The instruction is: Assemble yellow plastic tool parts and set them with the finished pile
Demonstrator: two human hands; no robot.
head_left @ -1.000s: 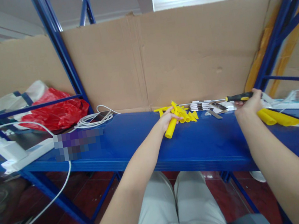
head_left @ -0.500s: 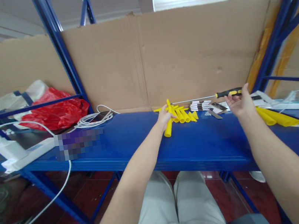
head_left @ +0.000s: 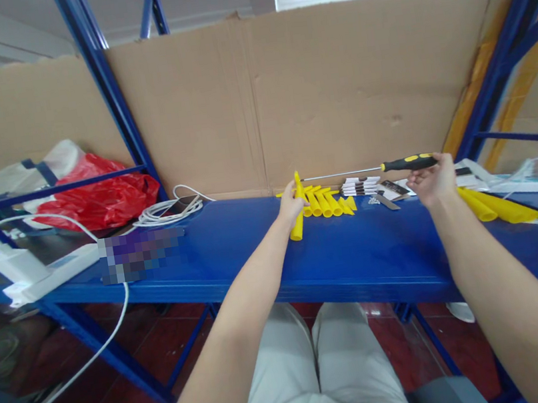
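My left hand [head_left: 290,208] is closed around a yellow tapered plastic tube [head_left: 297,231], its wide end toward me and narrow end up. My right hand [head_left: 433,185] grips a long-shafted screwdriver [head_left: 407,163] by its black and yellow handle. The thin shaft points left and its tip reaches the narrow end of the held tube; whether it touches cannot be made out. Just right of my left hand, several similar yellow tubes [head_left: 326,206] lie side by side on the blue shelf [head_left: 348,257].
Small white packets [head_left: 360,186] and a flat metal blade-like piece [head_left: 387,202] lie between my hands. More yellow tubes [head_left: 502,207] sit beyond my right wrist. At left are a coiled white cable [head_left: 169,213], a red plastic bag [head_left: 100,189] and a power strip [head_left: 64,272].
Both the held tube and the screwdriver have shifted slightly left and up in view. The grips stay the same.
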